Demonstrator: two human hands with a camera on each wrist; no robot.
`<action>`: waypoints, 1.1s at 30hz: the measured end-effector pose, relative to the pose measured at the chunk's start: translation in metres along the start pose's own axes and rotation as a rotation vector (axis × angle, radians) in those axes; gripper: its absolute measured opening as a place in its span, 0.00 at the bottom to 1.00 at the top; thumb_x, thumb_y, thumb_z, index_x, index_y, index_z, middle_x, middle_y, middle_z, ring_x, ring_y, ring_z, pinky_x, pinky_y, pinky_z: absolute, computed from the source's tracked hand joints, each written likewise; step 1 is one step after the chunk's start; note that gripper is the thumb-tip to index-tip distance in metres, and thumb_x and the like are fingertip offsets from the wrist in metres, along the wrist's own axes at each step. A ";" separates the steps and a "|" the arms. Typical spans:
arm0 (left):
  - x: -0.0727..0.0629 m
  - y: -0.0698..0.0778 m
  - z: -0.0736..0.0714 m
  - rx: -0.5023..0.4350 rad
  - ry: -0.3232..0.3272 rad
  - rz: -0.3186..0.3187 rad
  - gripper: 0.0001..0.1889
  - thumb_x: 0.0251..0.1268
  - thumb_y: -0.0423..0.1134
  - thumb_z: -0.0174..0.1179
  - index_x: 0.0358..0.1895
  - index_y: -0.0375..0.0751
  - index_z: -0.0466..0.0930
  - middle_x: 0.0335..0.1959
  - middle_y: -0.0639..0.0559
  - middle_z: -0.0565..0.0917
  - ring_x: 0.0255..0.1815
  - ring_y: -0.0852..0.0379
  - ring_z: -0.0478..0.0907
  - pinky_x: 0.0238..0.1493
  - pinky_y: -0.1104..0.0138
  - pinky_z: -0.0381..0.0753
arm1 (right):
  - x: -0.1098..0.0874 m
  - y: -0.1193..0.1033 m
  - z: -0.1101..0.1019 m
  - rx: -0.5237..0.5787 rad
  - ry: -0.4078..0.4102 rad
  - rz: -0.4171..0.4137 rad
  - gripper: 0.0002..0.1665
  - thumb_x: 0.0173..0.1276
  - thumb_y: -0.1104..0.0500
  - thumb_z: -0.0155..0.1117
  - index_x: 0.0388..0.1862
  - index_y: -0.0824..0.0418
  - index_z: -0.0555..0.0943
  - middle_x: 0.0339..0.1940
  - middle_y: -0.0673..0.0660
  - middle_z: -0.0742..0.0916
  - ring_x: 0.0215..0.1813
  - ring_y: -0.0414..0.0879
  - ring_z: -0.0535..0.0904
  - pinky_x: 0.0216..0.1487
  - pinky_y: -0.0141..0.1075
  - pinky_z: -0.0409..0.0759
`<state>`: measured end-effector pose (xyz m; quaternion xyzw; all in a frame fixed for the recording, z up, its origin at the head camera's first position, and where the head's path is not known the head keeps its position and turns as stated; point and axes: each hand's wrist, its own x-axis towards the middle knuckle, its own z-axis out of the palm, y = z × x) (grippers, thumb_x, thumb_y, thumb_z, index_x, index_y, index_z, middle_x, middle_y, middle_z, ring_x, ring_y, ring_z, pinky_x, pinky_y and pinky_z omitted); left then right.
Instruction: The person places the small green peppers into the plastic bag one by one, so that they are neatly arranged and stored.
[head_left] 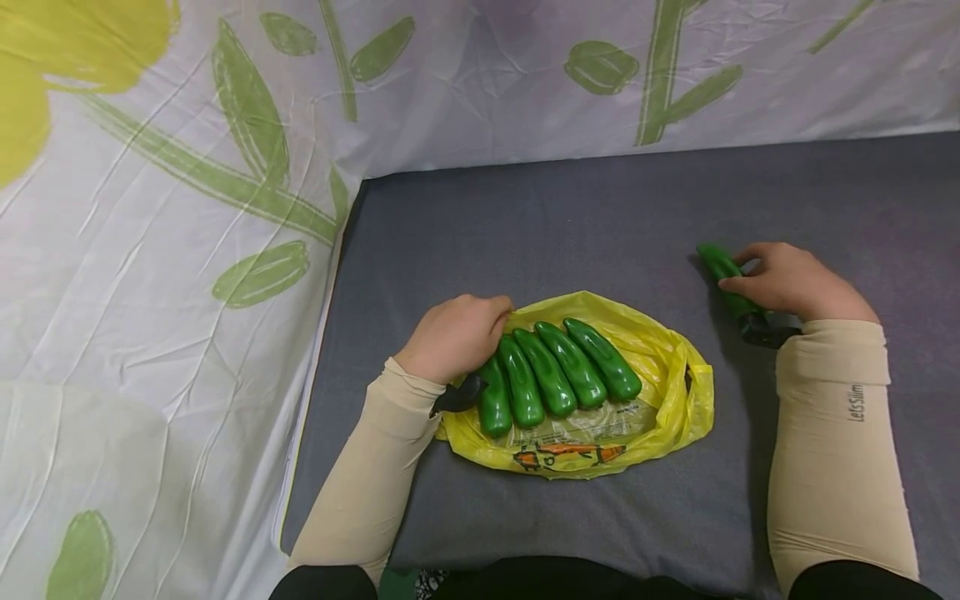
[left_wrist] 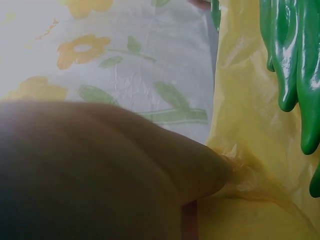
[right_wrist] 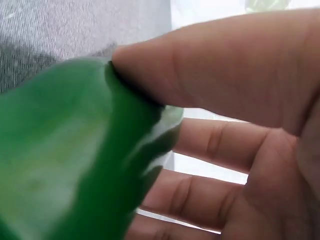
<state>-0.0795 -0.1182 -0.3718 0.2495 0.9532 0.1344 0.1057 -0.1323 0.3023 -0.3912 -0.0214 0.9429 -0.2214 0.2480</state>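
Several glossy green peppers (head_left: 553, 375) lie side by side on a yellow plastic bag (head_left: 682, 400), which is spread with its rim around them. My left hand (head_left: 459, 335) pinches the bag's upper left edge; in the left wrist view a fingertip presses into the crinkled yellow plastic (left_wrist: 250, 170). Off to the right, my right hand (head_left: 797, 279) grips one more green pepper (head_left: 718, 260) between thumb and fingers, apart from the bag. Close up in the right wrist view, the thumb (right_wrist: 215, 70) lies over that pepper (right_wrist: 60, 150), with fingers on its other side.
A dark grey cloth (head_left: 525, 225) covers the table. White fabric with green leaves and yellow flowers (head_left: 172, 333) hangs along the left side and the back. Black wrist straps (head_left: 761, 332) sit over beige sleeves (head_left: 840, 467).
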 end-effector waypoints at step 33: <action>0.000 -0.001 0.001 0.000 -0.001 -0.004 0.16 0.86 0.39 0.46 0.45 0.46 0.86 0.29 0.53 0.83 0.26 0.56 0.78 0.29 0.61 0.80 | -0.015 -0.072 0.010 0.083 0.095 -0.172 0.38 0.79 0.42 0.62 0.73 0.69 0.69 0.57 0.74 0.83 0.50 0.62 0.85 0.45 0.56 0.84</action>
